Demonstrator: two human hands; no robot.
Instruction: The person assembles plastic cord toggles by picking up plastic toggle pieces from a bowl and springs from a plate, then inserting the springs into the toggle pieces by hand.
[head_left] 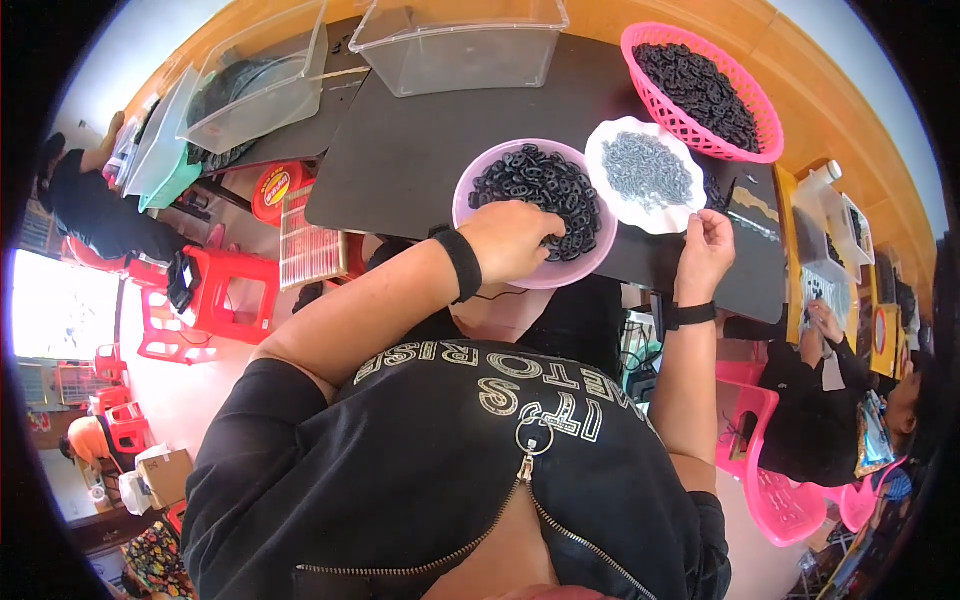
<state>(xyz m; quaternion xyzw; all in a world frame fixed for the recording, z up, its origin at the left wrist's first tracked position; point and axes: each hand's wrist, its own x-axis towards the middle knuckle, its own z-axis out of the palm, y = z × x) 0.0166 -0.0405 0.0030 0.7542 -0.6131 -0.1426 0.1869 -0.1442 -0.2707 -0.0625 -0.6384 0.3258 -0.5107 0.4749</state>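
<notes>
Our left hand rests over black links in the pink bowl at the surface's near edge; whether its fingers grip any, we cannot tell. Our right hand, fingers together, is beside the white plate.

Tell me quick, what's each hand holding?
Left hand: curled over black pieces in the purple bowl; can't tell if holding any.
Right hand: curled by the white plate; can't tell if holding anything.
</notes>
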